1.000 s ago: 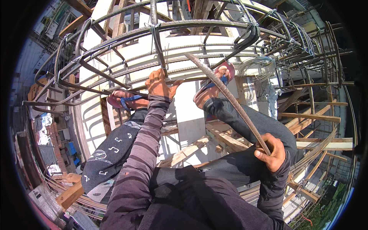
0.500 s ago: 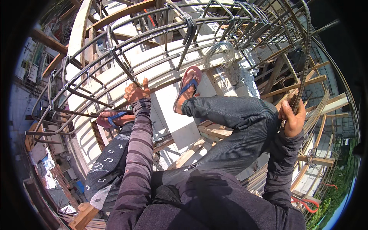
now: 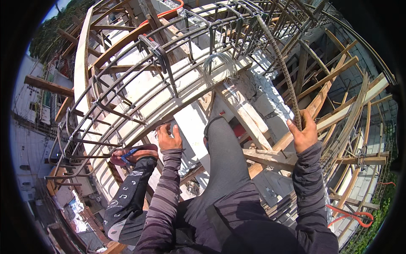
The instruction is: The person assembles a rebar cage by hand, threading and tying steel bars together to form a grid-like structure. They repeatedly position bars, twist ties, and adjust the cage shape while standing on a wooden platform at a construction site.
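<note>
Fingers of the left hand (image 3: 170, 139) loosely spread, nothing held, beside a white panel (image 3: 192, 129), contact unclear. Above, the curved rebar cage (image 3: 164, 60) looks largely assembled, long bars and stirrups joined with wire ties where visible, a loose wire coil (image 3: 219, 67) lying near its lower side. Right hand (image 3: 305, 134) has thumb and fingers closed low on a ribbed bar (image 3: 282, 61) slanting up-left toward the cage; bar judged not yet tied in, far-end contact can't be told.
</note>
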The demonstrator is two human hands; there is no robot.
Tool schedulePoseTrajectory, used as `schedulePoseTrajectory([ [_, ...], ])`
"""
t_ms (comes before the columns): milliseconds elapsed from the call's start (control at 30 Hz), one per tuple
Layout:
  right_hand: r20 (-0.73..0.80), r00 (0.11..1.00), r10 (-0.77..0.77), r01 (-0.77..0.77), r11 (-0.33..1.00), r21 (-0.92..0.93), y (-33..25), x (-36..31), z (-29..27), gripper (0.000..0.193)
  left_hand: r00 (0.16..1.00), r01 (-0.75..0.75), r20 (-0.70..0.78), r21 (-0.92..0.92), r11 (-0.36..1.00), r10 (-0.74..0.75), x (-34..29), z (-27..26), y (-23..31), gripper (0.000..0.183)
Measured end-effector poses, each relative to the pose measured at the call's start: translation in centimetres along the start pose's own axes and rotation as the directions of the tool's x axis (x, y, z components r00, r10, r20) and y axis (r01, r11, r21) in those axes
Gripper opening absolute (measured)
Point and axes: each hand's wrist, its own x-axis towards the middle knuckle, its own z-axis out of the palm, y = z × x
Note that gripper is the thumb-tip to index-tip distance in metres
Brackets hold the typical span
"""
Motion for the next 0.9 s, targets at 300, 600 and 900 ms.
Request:
schedulePoseTrajectory([
  [300, 0.049, 0.998, -0.025, 0.024, 1.000, 0.019, -1.5, 0.3, -0.4, 0.025, 0.883, -0.469, 0.040, 0.036, 0.883, 0.467, 16.1, 11.1, 17.2, 0.024],
  [600, 0.078, 0.990, -0.117, 0.108, 0.988, 0.113, -0.6, -0.1, 1.6, 0.021, 0.948, -0.099, 0.302, -0.019, 0.995, 0.100, 19.0, 11.3, 16.8, 0.023],
  [900, 0.261, 0.960, -0.105, 0.092, 0.994, 0.059, -1.8, -0.6, 3.2, 0.020, 0.849, -0.280, 0.485, 0.082, 0.956, 0.207, 20.4, 10.8, 17.8, 0.027],
])
